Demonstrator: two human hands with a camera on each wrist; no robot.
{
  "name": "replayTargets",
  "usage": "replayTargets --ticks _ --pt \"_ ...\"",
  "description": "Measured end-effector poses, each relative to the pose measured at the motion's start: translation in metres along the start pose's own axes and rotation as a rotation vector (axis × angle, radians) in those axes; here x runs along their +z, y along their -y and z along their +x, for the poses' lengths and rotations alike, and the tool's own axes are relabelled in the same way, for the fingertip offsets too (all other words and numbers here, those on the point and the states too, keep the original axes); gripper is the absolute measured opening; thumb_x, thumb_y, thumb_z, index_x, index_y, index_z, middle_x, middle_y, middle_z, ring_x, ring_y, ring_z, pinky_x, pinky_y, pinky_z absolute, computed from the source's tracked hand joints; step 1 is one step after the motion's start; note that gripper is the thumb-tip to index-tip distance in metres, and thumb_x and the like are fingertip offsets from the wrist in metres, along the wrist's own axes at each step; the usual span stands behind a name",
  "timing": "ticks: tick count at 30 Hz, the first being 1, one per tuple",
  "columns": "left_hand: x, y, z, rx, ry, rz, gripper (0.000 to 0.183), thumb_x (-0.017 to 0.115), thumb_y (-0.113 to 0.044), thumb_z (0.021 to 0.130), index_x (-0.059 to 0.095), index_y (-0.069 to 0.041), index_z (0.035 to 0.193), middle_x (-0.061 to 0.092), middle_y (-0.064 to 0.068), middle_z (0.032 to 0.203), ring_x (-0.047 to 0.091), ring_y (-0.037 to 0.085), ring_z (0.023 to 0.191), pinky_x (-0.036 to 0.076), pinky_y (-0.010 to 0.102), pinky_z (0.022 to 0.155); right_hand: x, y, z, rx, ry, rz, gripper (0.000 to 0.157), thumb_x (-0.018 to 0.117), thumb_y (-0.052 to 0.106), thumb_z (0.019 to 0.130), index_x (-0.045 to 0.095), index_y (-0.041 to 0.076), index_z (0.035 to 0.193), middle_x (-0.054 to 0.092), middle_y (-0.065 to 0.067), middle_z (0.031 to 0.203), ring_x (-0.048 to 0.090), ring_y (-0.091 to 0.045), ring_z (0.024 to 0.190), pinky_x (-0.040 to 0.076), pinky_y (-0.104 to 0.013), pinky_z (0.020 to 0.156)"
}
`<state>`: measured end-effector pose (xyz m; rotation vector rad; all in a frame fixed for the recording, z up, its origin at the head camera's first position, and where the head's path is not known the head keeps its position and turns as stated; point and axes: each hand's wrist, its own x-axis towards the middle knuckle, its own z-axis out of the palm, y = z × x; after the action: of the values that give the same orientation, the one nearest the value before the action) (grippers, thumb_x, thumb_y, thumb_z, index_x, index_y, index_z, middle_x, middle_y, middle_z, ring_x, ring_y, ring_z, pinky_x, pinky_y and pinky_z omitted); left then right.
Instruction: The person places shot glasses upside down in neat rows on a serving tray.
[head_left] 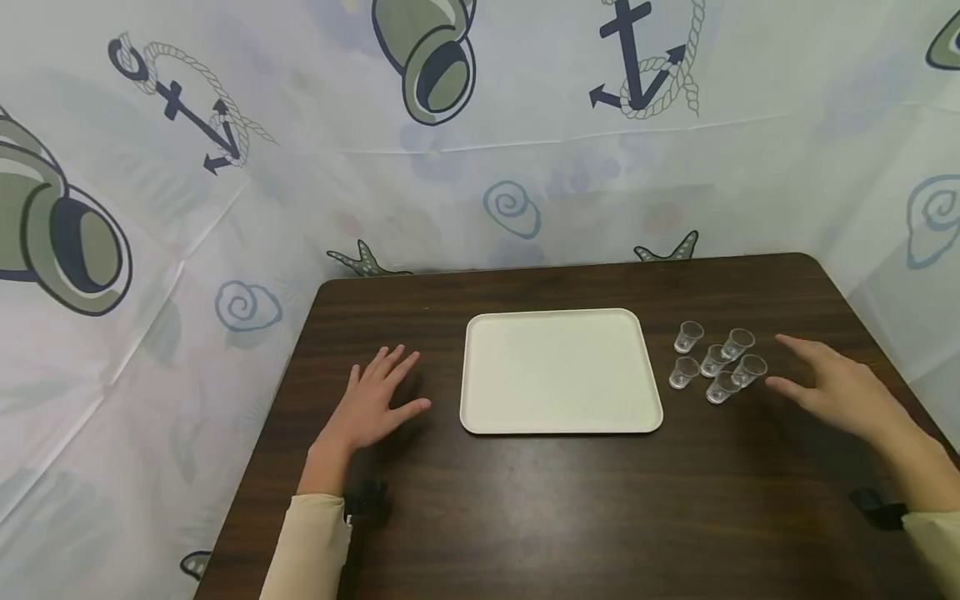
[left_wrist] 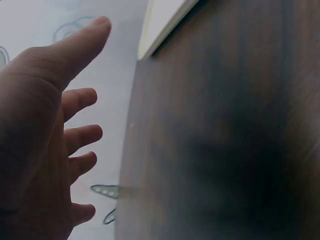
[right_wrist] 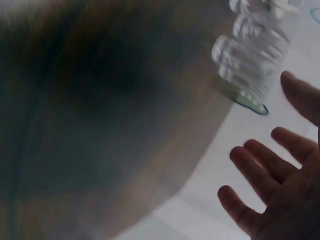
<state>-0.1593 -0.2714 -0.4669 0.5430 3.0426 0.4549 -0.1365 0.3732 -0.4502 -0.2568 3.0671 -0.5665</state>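
Observation:
Several small clear shot glasses (head_left: 723,387) stand in a loose cluster to the right of a cream tray (head_left: 558,375). My right hand (head_left: 847,387) hovers just right of the cluster, thumb and fingers spread toward it and nothing held. The right wrist view shows the glasses (right_wrist: 245,55) blurred, beyond the thumb tip. On the other side, my left hand (head_left: 369,407) is over the table left of the tray, its fingers spread and holding nothing. From the left wrist, the tray's corner (left_wrist: 167,22) appears past the thumb (left_wrist: 82,47).
The dark wood table (head_left: 555,517) has rounded back corners. A white curtain (head_left: 330,192) printed with anchors, shells and starfish hangs close behind it and along both sides. Dark wrist cameras sit under both forearms.

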Motion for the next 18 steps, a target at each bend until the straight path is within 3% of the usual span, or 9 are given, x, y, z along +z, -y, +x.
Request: replayTargets --ticks 5,11,18 --pt "0.020 -0.008 0.004 0.019 0.060 -0.043 0.091 0.054 -0.074 0.079 0.030 -0.025 0.152 0.023 0.006 0.158 0.013 0.034 0.146 0.010 0.072 0.105 0.015 -0.003 0.001 0.081 0.065 0.115 0.073 0.065 0.044 0.089 0.043 -0.007 0.137 0.049 -0.038 0.126 0.042 -0.060 0.113 0.035 -0.069 0.083" --pt "0.041 -0.020 0.009 0.053 0.100 -0.093 0.098 0.056 -0.077 0.074 0.026 -0.027 0.153 0.020 0.005 0.159 0.012 0.030 0.146 0.010 0.069 0.107 0.030 -0.008 0.002 0.097 0.014 0.171 0.066 0.072 0.038 0.085 0.053 -0.009 0.127 0.061 -0.034 0.113 0.052 -0.054 0.105 0.039 -0.064 0.080" --pt "0.056 -0.030 0.012 0.078 0.066 -0.102 0.101 0.058 -0.078 0.072 0.026 -0.027 0.153 0.022 0.005 0.158 0.014 0.030 0.146 0.009 0.067 0.109 0.040 -0.009 0.005 0.103 -0.015 0.269 0.063 0.075 0.038 0.082 0.057 -0.004 0.125 0.068 -0.023 0.097 0.059 -0.047 0.097 0.043 -0.059 0.075"
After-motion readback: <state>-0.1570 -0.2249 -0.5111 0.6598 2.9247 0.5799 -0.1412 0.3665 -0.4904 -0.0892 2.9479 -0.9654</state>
